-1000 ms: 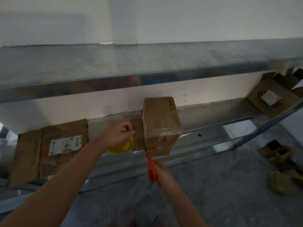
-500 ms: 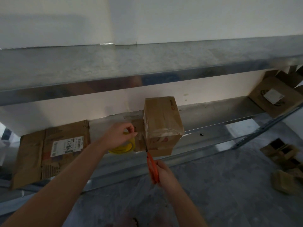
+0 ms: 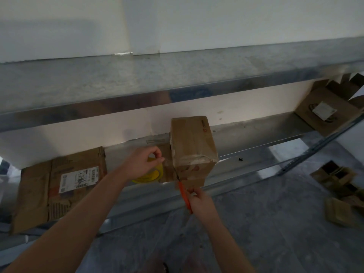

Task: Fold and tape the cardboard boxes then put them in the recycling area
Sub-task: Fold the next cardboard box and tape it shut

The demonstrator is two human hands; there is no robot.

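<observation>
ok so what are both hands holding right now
Left hand: pinches the clear tape strip coming off the yellow tape roll.
Right hand: grips the orange-handled scissors.

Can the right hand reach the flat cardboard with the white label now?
Probably not directly: the right hand holds the orange scissors, and the left arm lies between it and that cardboard.

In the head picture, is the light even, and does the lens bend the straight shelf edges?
Head view: light is uneven, dim on the floor, brighter on the wall behind the box; the upper shelf edge bows and carries a bluish reflection; the floor cartons look soft.
</observation>
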